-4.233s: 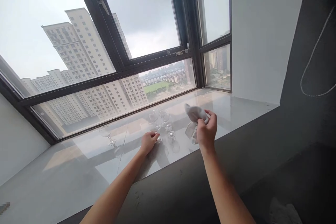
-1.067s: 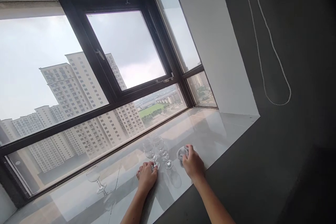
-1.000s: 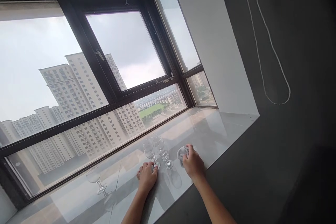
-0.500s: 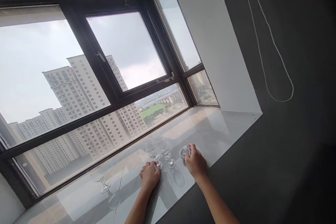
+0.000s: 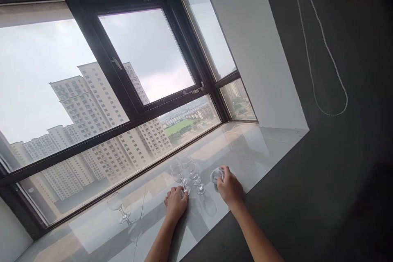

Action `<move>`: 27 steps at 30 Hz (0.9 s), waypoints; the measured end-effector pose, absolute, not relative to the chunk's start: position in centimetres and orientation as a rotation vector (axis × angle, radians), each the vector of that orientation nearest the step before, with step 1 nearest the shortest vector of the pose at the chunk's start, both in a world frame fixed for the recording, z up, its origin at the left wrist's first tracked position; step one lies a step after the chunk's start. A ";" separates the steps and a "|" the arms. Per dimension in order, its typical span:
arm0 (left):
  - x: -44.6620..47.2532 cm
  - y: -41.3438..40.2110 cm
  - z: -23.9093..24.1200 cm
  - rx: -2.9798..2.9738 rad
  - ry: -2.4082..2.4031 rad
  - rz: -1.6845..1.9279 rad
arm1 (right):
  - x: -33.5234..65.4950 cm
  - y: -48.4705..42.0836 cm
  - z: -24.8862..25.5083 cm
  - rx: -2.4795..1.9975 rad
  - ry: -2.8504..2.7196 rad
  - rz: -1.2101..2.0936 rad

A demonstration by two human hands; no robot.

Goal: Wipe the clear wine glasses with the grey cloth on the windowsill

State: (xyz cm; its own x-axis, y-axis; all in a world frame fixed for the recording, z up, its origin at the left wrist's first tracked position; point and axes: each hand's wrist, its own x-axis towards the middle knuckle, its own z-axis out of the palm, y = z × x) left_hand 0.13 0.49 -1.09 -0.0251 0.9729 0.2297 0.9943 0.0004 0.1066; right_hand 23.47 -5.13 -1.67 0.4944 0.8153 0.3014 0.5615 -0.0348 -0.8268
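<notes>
Clear stemmed wine glasses (image 5: pixel 177 171) stand in a tight cluster on the glossy sill, overlapping so that their exact number is hard to make out. At the foot of the nearest one, my left hand (image 5: pixel 177 203) has its fingers curled in and pressed on the base. My right hand (image 5: pixel 230 186) grips a bunched grey cloth (image 5: pixel 216 175) just right of the cluster, resting low over the sill. Farther left, apart from both hands, another wine glass (image 5: pixel 114 202) stands upright by itself.
The pale, reflective windowsill (image 5: pixel 242 147) ends at a slanting front edge beneath my forearms. Behind it rises a dark-framed window (image 5: pixel 135 110) with a handle (image 5: pixel 116 63). A beaded blind cord (image 5: pixel 322 41) hangs at the right against a dark wall.
The view has shifted slightly. Both hands keep nearly the same places, the left at the glass foot and the right on the cloth.
</notes>
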 end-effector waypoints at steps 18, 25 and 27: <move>-0.4 1.0 -1.3 -2.153 -2.151 -0.354 | 23.6 -5.2 -1.9 -1.732 -1.173 0.337; -0.4 1.0 -1.4 -2.155 -2.146 -0.371 | 23.5 -4.9 -2.0 -1.748 -1.169 0.316; -0.3 0.9 -1.4 -2.152 -2.146 -0.364 | 23.5 -5.0 -1.9 -1.750 -1.169 0.316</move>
